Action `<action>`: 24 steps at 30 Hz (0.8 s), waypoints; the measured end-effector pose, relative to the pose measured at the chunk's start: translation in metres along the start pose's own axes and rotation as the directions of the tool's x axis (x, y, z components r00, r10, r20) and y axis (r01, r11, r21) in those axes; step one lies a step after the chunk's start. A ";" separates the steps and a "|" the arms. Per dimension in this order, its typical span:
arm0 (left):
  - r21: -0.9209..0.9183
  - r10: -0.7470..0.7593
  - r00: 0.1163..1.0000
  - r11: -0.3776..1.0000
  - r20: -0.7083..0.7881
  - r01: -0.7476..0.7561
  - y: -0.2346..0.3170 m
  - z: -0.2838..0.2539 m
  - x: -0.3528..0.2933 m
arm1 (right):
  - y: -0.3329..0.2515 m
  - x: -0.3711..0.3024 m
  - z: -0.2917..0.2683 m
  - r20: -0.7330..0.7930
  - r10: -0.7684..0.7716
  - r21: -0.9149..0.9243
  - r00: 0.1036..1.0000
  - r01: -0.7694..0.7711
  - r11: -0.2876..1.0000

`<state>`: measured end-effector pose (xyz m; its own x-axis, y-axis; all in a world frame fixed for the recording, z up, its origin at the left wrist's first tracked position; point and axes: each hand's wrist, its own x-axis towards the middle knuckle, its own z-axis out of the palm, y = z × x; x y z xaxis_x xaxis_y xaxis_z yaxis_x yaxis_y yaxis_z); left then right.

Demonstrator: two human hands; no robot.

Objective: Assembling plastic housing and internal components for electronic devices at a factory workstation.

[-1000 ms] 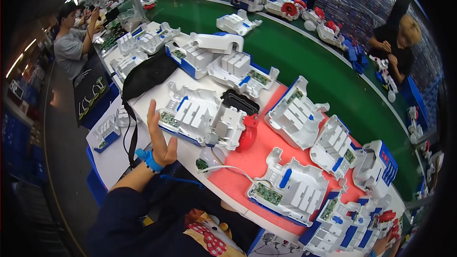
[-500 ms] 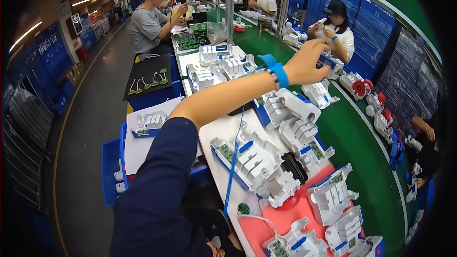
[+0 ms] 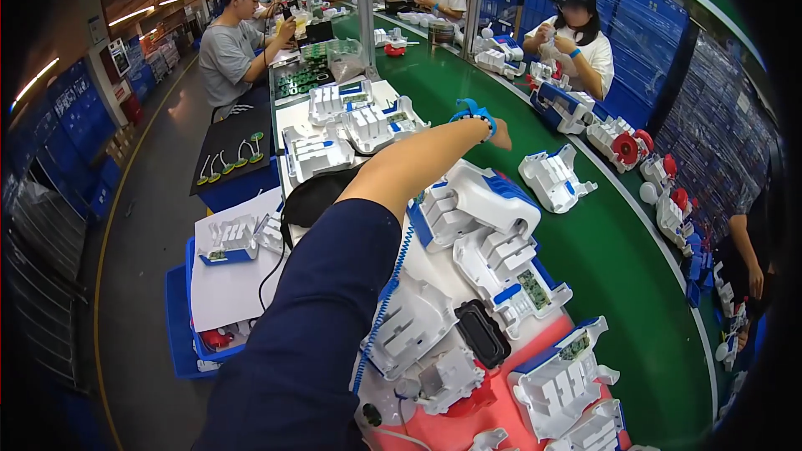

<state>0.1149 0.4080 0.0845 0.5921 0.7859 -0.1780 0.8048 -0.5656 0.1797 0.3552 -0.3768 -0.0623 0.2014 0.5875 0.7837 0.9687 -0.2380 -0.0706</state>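
Note:
My left arm [image 3: 326,284], in a navy sleeve, stretches from the lower left across the bench. A blue strap circles its wrist, and a coiled blue cord [image 3: 380,317] runs beside the arm. My left hand [image 3: 500,135] is over the green conveyor; its fingers point away and are mostly hidden, so I cannot see their grip. Right of the hand, a white open housing half [image 3: 557,179] lies on the belt. Nearer me sits a white and blue housing [image 3: 501,200] with a rounded handle, by an open housing [image 3: 514,280] with a circuit board. My right hand is out of view.
More housing halves stand on the white bench [image 3: 322,184] and on a red mat [image 3: 493,401]. A black rectangular part [image 3: 482,334] lies among them. White paper [image 3: 221,284] covers a blue bin [image 3: 177,326] at left. Several people work along the line.
My left hand has drawn back leftward, away from the far side of the belt. Its spread fingers have turned out of sight. The whole view has also shifted.

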 end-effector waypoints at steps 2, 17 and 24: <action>0.044 0.001 0.993 0.999 0.114 -0.006 0.001 0.005 0.010 | -0.017 0.004 0.009 0.006 0.011 0.024 1.000 -0.011 1.000; -0.315 0.080 0.876 0.945 0.476 0.085 0.025 0.048 0.056 | -0.172 0.006 0.010 0.038 0.189 -0.032 0.981 -0.188 0.982; -0.188 -0.106 0.956 0.969 0.275 0.162 0.062 0.038 0.065 | -0.265 -0.002 0.020 -0.037 0.370 -0.231 0.928 -0.368 0.901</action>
<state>0.2053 0.4144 0.0471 0.4913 0.7428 -0.4548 0.8679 -0.3735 0.3276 0.1005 -0.2997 -0.0572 0.5401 0.4284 0.7244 0.7647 -0.6093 -0.2098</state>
